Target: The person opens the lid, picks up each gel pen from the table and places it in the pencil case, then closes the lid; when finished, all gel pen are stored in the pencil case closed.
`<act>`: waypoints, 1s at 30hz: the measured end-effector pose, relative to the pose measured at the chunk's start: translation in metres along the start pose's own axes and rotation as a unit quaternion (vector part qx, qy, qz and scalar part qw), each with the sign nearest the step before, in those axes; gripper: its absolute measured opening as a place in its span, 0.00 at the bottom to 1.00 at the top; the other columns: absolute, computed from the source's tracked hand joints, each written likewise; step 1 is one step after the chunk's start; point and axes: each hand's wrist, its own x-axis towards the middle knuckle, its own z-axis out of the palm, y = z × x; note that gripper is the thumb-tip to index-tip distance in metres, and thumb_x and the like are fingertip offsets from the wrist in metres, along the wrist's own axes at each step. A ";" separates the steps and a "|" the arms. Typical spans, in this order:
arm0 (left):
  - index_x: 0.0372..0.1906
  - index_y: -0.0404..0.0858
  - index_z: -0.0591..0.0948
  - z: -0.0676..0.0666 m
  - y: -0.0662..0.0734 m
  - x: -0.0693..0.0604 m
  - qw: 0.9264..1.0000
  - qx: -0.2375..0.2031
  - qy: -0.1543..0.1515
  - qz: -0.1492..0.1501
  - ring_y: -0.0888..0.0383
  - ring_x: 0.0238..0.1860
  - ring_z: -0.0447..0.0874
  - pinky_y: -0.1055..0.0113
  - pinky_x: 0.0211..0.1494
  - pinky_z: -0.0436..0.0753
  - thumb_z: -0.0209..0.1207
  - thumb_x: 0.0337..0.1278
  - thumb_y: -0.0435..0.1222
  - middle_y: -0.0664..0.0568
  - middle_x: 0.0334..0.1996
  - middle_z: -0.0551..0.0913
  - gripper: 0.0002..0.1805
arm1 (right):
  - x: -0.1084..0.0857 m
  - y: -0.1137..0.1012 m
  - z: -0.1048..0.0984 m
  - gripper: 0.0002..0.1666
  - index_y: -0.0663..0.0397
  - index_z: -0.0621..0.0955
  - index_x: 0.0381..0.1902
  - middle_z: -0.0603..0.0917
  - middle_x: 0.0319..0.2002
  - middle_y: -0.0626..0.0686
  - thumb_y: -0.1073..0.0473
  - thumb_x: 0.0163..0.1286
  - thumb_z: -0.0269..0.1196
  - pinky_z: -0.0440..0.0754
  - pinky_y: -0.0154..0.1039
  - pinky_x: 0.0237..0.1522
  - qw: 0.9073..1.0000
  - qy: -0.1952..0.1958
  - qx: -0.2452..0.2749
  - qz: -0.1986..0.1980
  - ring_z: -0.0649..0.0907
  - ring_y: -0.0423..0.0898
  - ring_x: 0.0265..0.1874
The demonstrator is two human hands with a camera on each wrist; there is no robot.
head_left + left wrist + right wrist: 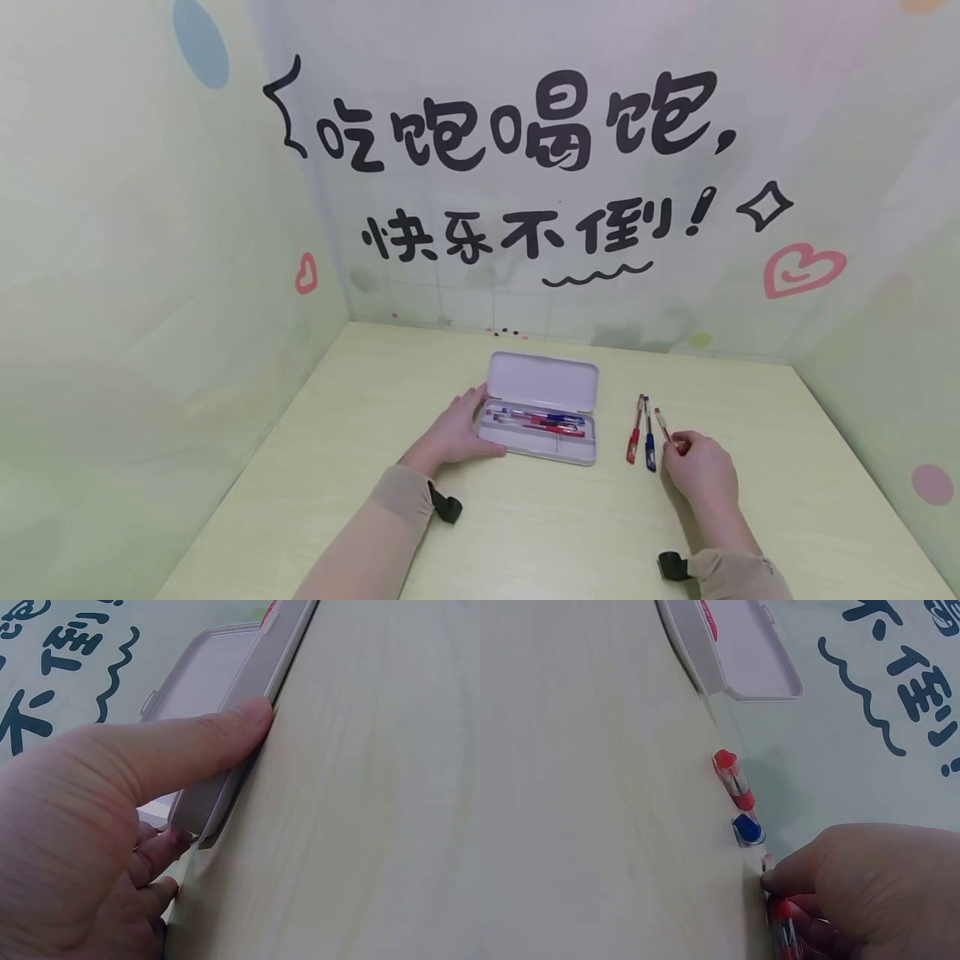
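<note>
A pale lilac pencil case (543, 382) stands with its lid up in the middle of the table. Several red and blue pens (562, 429) lie inside it. At the case's left end, my left hand (453, 429) grips it, the thumb (244, 720) along the front wall and other fingers round the end. To the right of the case, my right hand (702, 473) pinches a red pen (782, 930) low over the table. Just left of that hand a blue pen (650, 450) and another red pen (632, 446) lie side by side, caps towards me.
The light wood-look table (360, 392) meets a printed back wall (465, 308) with black characters behind the case. Side walls (150, 333) close in the table on the left and right. Both wrists carry a small black device (447, 505).
</note>
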 end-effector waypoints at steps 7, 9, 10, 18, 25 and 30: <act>0.90 0.47 0.56 -0.001 0.002 -0.002 1.000 -0.003 0.001 0.006 0.39 0.92 0.49 0.42 0.96 0.45 0.85 0.46 0.53 0.47 0.87 0.65 0.70 | 0.000 0.001 0.001 0.26 0.71 0.83 0.62 0.89 0.40 0.62 0.55 0.78 0.59 0.73 0.39 0.31 1.000 0.004 0.006 0.004 0.83 0.54 0.35; 0.90 0.46 0.56 -0.001 0.001 -0.002 1.000 -0.005 0.002 0.006 0.39 0.92 0.49 0.41 0.96 0.46 0.85 0.45 0.53 0.46 0.87 0.65 0.70 | 0.000 0.001 0.002 0.26 0.71 0.83 0.62 0.89 0.40 0.62 0.55 0.78 0.59 0.73 0.39 0.31 1.000 0.006 0.007 0.004 0.83 0.54 0.35; 0.90 0.46 0.56 -0.001 0.001 -0.002 1.000 -0.005 0.002 0.006 0.39 0.92 0.49 0.41 0.96 0.46 0.85 0.45 0.53 0.46 0.87 0.65 0.70 | 0.000 0.002 0.002 0.25 0.71 0.83 0.62 0.89 0.40 0.62 0.55 0.78 0.59 0.72 0.39 0.31 1.000 0.006 0.007 0.004 0.83 0.54 0.35; 0.91 0.45 0.56 0.004 -0.002 0.001 1.000 0.001 -0.001 0.003 0.39 0.92 0.49 0.41 0.96 0.46 0.85 0.45 0.54 0.45 0.88 0.64 0.70 | -0.001 0.001 -0.001 0.26 0.69 0.83 0.63 0.88 0.41 0.62 0.54 0.79 0.59 0.71 0.38 0.31 0.999 0.010 0.024 0.021 0.82 0.54 0.36; 0.91 0.46 0.55 0.005 -0.002 0.003 1.000 0.006 0.001 0.001 0.38 0.92 0.48 0.40 0.95 0.47 0.85 0.45 0.55 0.46 0.88 0.63 0.71 | -0.002 -0.014 -0.003 0.25 0.65 0.84 0.65 0.87 0.51 0.67 0.54 0.81 0.59 0.75 0.36 0.33 0.998 0.047 0.045 -0.016 0.85 0.57 0.42; 0.90 0.47 0.56 0.003 -0.002 0.001 1.000 -0.001 0.004 0.000 0.38 0.92 0.48 0.39 0.95 0.47 0.86 0.44 0.53 0.46 0.88 0.64 0.70 | 0.000 -0.036 0.005 0.22 0.63 0.85 0.65 0.85 0.52 0.66 0.56 0.81 0.62 0.78 0.37 0.35 0.993 0.068 0.051 -0.077 0.86 0.58 0.44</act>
